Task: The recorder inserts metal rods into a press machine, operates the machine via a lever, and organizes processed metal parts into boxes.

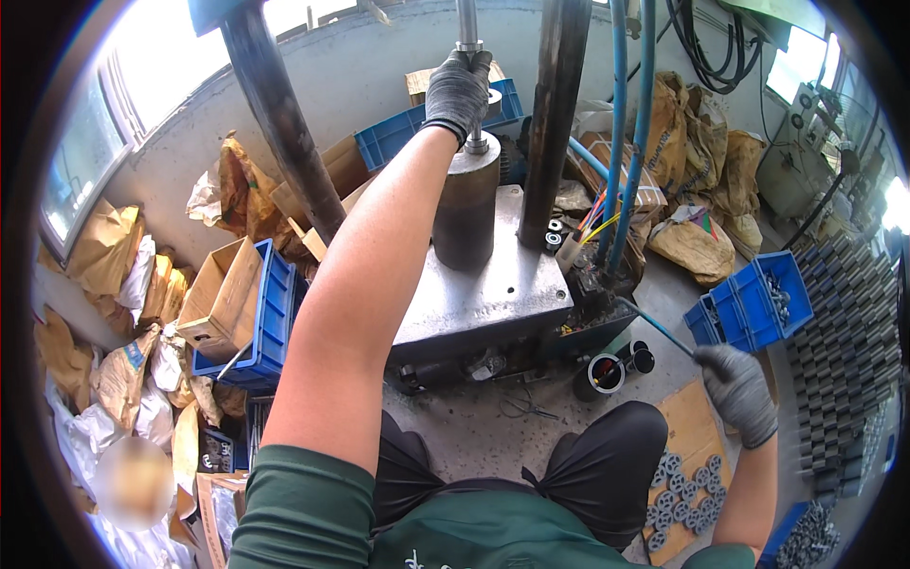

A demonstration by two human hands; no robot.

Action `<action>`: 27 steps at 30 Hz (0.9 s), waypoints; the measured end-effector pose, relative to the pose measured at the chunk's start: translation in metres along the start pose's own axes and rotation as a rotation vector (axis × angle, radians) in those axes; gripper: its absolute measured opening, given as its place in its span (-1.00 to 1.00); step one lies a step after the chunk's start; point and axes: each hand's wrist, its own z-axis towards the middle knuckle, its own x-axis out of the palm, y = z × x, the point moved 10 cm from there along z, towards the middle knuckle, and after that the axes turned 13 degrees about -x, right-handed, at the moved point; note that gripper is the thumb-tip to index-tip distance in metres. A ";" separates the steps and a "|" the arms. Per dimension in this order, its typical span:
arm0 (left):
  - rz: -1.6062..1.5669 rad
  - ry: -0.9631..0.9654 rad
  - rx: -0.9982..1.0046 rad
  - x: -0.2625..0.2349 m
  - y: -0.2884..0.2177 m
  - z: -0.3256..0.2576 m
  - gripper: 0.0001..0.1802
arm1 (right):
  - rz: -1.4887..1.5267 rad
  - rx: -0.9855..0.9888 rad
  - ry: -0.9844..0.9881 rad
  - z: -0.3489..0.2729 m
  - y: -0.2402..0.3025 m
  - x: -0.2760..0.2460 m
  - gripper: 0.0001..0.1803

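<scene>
Left grip (459,90): clamped on press ram (468,57) above steel cylinder (466,213). Right grip (735,384): closed on blue rod (654,327). I judge pressing underway; next, careful alignment.

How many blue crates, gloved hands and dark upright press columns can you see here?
Blue crates: 3, left floor, behind the press, right
Gloved hands: 2, left hand, right hand
Dark press columns: 2, left, right
Total: 7
</scene>
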 end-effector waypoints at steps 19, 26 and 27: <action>-0.315 0.005 0.038 -0.022 -0.001 -0.028 -0.70 | -0.587 0.070 -0.426 0.183 -0.048 -0.091 -0.82; -1.120 0.247 0.182 -0.036 0.018 -0.146 -0.92 | -0.552 0.127 -0.432 0.150 -0.070 -0.098 -0.80; -1.224 0.348 0.185 -0.041 0.022 -0.174 -0.87 | -0.526 0.085 -0.431 0.146 -0.065 -0.094 -0.80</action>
